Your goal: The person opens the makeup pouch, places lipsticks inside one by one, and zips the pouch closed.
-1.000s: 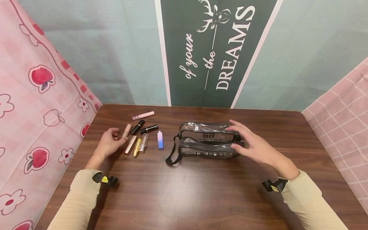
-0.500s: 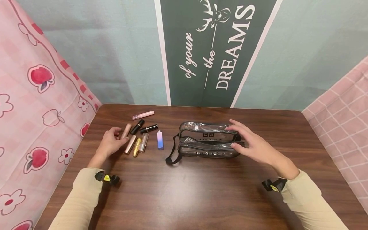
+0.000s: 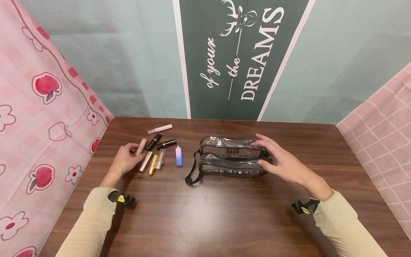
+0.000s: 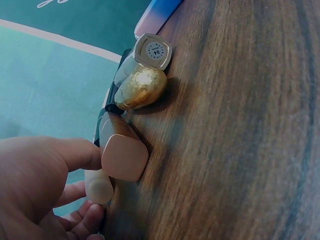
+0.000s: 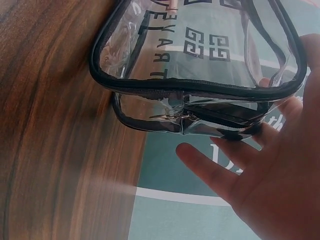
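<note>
While the left hand (image 3: 125, 160) pinches a beige tube (image 3: 141, 145) between its thumb and curled fingers, the right hand (image 3: 280, 162) stands spread wide at the right end of a clear pouch (image 3: 234, 163), its thumb at the near rim and its fingers by the far wall. The right hand's fingers are nearly straight, not wrapped around anything; how firmly they press the plastic, I cannot tell. The tube lies at the left end of a loose cluster on the brown wooden surface (image 3: 205, 221). Just beside it is a rose lipstick (image 3: 146, 161), close by the left thumb; whether they touch is unclear. Next come a gold lipstick (image 3: 153, 165) and a silver lipstick (image 3: 160, 159), whose end bears a round label reading 04. Behind these, two black tubes (image 3: 166, 144) lie at different angles, with a pink gloss (image 3: 160, 129) farther back. Between the cluster and the pouch is a pink-and-blue stick (image 3: 178, 157), apart from both. The pouch has dark edging, a parted top, black lettering and a black strap (image 3: 192, 175) looped at its left end. Beyond the surface hangs a green panel (image 3: 224, 107) lettered "DREAMS".
</note>
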The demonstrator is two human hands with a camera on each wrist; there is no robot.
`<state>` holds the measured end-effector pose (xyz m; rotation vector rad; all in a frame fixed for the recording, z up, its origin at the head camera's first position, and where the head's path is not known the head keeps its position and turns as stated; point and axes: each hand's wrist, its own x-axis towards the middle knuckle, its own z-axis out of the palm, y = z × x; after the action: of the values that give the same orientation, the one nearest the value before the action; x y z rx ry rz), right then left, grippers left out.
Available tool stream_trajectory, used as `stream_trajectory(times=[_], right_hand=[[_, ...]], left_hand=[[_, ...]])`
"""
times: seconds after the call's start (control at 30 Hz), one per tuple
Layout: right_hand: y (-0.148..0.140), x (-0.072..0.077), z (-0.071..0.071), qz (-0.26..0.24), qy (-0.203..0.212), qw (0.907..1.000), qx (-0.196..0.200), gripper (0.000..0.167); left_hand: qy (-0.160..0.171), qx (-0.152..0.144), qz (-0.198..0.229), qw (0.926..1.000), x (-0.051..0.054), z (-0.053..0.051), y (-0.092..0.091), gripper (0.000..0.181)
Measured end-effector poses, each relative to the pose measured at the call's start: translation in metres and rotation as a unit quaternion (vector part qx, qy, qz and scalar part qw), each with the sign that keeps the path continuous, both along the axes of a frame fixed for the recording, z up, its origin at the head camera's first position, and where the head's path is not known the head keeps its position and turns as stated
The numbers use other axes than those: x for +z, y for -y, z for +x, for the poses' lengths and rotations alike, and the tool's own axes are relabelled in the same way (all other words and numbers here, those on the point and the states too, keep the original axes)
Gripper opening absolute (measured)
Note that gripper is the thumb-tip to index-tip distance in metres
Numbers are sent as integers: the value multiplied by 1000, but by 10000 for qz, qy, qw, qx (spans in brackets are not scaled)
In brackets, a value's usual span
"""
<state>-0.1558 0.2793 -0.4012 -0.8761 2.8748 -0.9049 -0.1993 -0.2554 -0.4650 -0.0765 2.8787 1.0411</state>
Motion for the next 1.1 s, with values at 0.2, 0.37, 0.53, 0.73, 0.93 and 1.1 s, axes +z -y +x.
stream_trajectory(times=[0.2,0.37,0.53,0.73,0.93,1.1], right_hand=[[0,0,0,-28,-9,10000,-5,58],[0,0,0,-31,-16,10000,5,58],[0,0,1,-76,44,10000,18,58],[0,1,1,-79,5,10000,17,58],[1,1,1,-43,-21,10000,-11,58],[1,0,1,-73,16,10000,-7,57]], left_hand=[[-40,-11,7,10000,1,0,0,51],[-107,-13,54,9999,2,-1,2,44],[-41,24,115,9999,2,-2,3,41],[-37,25,115,9999,3,-1,3,40],[28,21,120,9999,3,0,4,37],[10,64,97,9999,3,1,5,35]])
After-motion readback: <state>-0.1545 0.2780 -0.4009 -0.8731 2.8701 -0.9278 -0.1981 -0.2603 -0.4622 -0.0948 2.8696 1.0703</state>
